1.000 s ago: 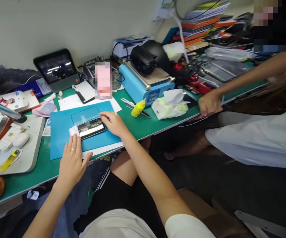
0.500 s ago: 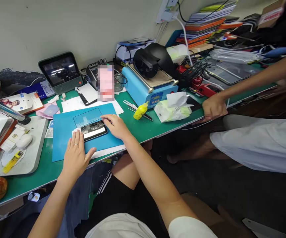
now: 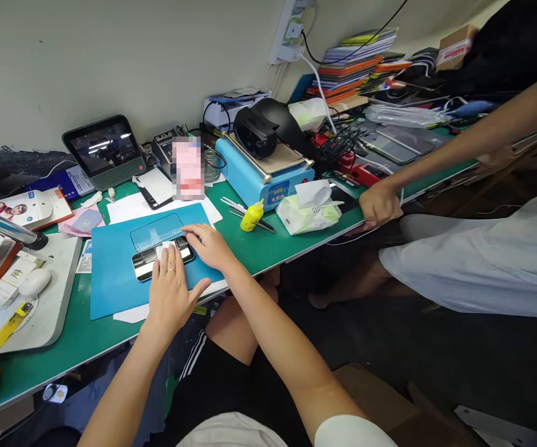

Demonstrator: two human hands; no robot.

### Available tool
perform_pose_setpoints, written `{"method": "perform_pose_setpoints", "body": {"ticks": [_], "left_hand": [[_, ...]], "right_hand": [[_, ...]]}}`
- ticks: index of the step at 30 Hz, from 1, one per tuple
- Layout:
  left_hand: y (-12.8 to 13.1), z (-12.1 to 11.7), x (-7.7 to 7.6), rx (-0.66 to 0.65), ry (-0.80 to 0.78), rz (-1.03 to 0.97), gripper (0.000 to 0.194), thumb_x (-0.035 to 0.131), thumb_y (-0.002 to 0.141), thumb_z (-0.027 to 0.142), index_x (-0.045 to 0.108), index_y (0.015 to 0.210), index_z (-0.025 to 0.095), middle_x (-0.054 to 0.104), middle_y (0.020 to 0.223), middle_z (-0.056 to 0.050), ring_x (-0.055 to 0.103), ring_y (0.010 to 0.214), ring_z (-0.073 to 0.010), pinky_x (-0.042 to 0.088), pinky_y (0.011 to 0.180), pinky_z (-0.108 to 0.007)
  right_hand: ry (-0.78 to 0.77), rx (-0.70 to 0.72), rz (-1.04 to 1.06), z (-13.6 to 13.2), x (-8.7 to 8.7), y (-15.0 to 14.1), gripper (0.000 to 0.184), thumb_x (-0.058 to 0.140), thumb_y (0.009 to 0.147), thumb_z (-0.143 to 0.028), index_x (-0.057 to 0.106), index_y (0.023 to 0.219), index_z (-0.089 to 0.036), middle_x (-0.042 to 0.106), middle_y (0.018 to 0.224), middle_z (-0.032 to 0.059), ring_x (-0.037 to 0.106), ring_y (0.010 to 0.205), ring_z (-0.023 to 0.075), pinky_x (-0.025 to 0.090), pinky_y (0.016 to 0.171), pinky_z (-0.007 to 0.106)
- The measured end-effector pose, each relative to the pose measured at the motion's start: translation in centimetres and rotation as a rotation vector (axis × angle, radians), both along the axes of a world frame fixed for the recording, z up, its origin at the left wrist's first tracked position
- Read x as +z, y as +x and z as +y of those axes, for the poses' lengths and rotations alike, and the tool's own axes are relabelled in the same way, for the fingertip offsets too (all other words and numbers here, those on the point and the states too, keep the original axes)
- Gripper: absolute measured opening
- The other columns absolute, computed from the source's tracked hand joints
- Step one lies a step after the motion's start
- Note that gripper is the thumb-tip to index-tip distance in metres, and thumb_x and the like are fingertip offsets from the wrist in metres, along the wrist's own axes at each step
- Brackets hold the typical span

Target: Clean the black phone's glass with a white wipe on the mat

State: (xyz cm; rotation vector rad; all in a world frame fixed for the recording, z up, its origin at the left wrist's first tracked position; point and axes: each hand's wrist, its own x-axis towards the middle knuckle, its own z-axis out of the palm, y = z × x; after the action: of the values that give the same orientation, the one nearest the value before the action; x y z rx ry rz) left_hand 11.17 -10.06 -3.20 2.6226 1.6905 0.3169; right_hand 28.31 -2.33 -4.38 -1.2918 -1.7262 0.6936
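Note:
A phone [image 3: 144,267] with a bright, striped screen lies on a blue mat [image 3: 114,292]. Behind its far long edge is a clear black-edged screen protector [image 3: 149,234]; how the two are joined is unclear. My left hand [image 3: 171,282] lies flat over the phone, fingers stretched and thumb spread. Its fingertips press a small white wipe [image 3: 162,248] against the screen. At the right end, my right hand [image 3: 210,245] pinches the protector's corner between thumb and index finger, as far as I can see. White paper [image 3: 131,313] sticks out from under the mat.
Behind the mat are a tablet-like display [image 3: 105,152] and a blue machine [image 3: 254,177]. On the right lie a yellow bottle [image 3: 252,216], slim tools and a tissue pack [image 3: 310,208]. Another person's hand [image 3: 380,205] rests on the table edge. Left stands a cluttered white base [image 3: 58,310].
My left hand has slid the wipe rightward along the phone, from its left end to its middle. My right hand stays at the right corner. The whole view has shifted slightly.

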Motion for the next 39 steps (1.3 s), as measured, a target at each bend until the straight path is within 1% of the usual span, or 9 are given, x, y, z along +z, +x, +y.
{"method": "perform_pose_setpoints", "body": {"ticks": [5,10,14,18,23,28,31,34,39], "left_hand": [[2.9,1.3,0.2,-0.05,-0.01,0.012,0.114,0.03,0.098,0.089,0.033,0.168,-0.002,0.035,0.172,-0.031,0.033,0.164,-0.0433,0.019,0.137,-0.062],[3.8,2.7,0.8,-0.081,-0.043,0.026,0.117,0.028,0.1,0.087,0.031,0.166,-0.009,0.032,0.172,-0.033,0.03,0.164,-0.045,0.022,0.136,-0.06],[3.9,2.3,0.3,-0.093,-0.012,0.029,0.119,0.031,0.097,0.089,0.032,0.166,-0.008,0.032,0.171,-0.033,0.032,0.163,-0.0451,0.027,0.135,-0.059],[2.4,0.5,0.0,-0.148,0.016,0.058,0.114,0.033,0.098,0.087,0.033,0.167,-0.004,0.033,0.172,-0.03,0.034,0.163,-0.0434,0.028,0.134,-0.058],[-1.7,-2.5,0.7,-0.194,0.014,0.137,0.108,0.025,0.104,0.08,0.027,0.167,-0.009,0.027,0.175,-0.029,0.029,0.165,-0.0439,0.028,0.133,-0.059],[-5.3,-4.5,1.2,-0.095,0.01,0.169,0.109,0.025,0.105,0.079,0.02,0.169,-0.008,0.027,0.175,-0.03,0.029,0.165,-0.043,0.029,0.133,-0.058],[-6.4,-4.5,1.2,0.003,-0.031,0.156,0.109,0.027,0.104,0.08,0.021,0.168,-0.008,0.027,0.175,-0.031,0.027,0.166,-0.0422,0.03,0.133,-0.057],[-6.8,-3.8,1.2,0.082,-0.072,0.12,0.114,0.031,0.102,0.084,0.024,0.167,-0.01,0.026,0.175,-0.032,0.028,0.165,-0.0437,0.03,0.133,-0.057],[-6.1,-2.8,0.9,0.095,-0.089,0.077,0.112,0.035,0.103,0.081,0.026,0.166,-0.011,0.026,0.174,-0.033,0.025,0.166,-0.0446,0.026,0.134,-0.059]], "right_hand": [[-0.037,-0.027,0.041,0.2,0.1,0.0,0.029,0.052,0.105,-0.022,0.077,0.119,-0.025,0.081,0.124,0.0072,0.071,0.121,0.0239,0.052,0.112,0.043],[-0.074,-0.081,0.097,0.1,0.8,0.1,0.029,0.051,0.108,-0.032,0.076,0.122,-0.025,0.082,0.125,0.0074,0.076,0.115,0.0222,0.057,0.106,0.038],[-0.076,-0.103,0.122,0.2,1.0,0.2,0.029,0.05,0.109,-0.033,0.076,0.119,-0.026,0.083,0.119,0.007,0.078,0.112,0.0226,0.059,0.102,0.038],[-0.086,-0.105,0.141,0.4,0.7,0.2,0.028,0.052,0.109,-0.032,0.076,0.119,-0.024,0.084,0.114,0.0078,0.079,0.11,0.0228,0.06,0.1,0.037],[-0.114,-0.089,0.174,0.3,0.4,0.4,0.025,0.064,0.101,-0.038,0.081,0.112,-0.023,0.085,0.111,0.0064,0.079,0.1,0.0224,0.061,0.094,0.035],[-0.121,-0.071,0.196,-0.5,-0.1,0.5,0.031,0.063,0.097,-0.045,0.083,0.108,-0.023,0.086,0.106,0.007,0.078,0.096,0.0255,0.06,0.093,0.04],[-0.134,-0.073,0.183,-0.9,-0.5,0.5,0.036,0.06,0.097,-0.047,0.083,0.108,-0.021,0.085,0.104,0.011,0.078,0.095,0.0296,0.059,0.094,0.046],[-0.149,-0.099,0.15,-1.1,-0.9,0.6,0.038,0.059,0.097,-0.049,0.083,0.11,-0.022,0.085,0.104,0.0106,0.078,0.094,0.0291,0.059,0.093,0.047],[-0.118,-0.083,0.062,-1.3,-1.1,0.7,0.038,0.059,0.097,-0.048,0.083,0.113,-0.024,0.084,0.109,0.0103,0.076,0.098,0.0289,0.059,0.094,0.047]]}}
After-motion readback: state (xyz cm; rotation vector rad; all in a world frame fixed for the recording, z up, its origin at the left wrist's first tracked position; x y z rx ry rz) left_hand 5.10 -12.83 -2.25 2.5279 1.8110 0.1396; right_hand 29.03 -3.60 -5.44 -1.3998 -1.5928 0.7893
